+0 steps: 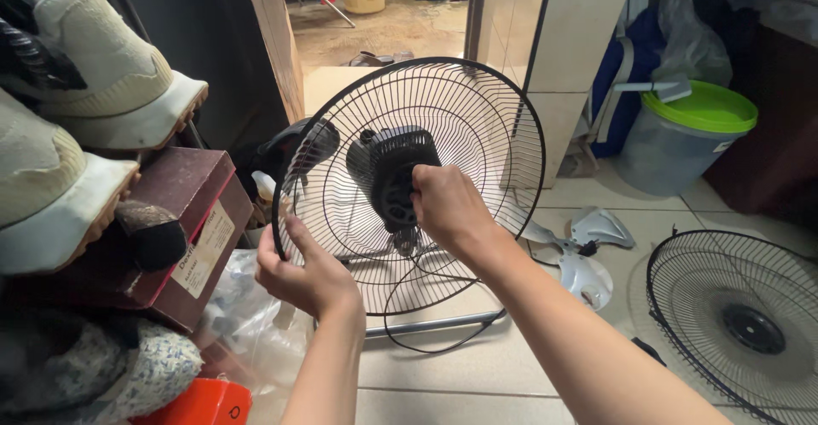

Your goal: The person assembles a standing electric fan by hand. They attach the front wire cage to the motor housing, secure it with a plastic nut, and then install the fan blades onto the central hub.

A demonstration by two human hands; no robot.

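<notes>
1. Left hand [302, 273] grips rear fan guard [477, 127] rim at 8 o'clock, steadying it upright.
2. Right hand [447, 208] closes on motor housing [388, 169] at guard centre.
3. Front guard [737, 323] on floor, 4 o'clock.

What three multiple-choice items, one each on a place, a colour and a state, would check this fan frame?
1. Where does the loose fan blade lie?
A. on the floor tiles, right of the held grille
B. on the shoe box
C. inside the bucket

2. What colour is the lid of the bucket?
A. red
B. green
C. white

3. How does the left hand stand to the rear grille?
A. it grips the rim
B. it lies flat on the floor
C. it holds the front grille

Answers:
1 A: the pale blade rests on the tiles between the held grille and the front grille.
2 B: the lid is bright green.
3 A: the fingers curl around the rim at lower left, while the right hand grasps the motor housing.
</notes>
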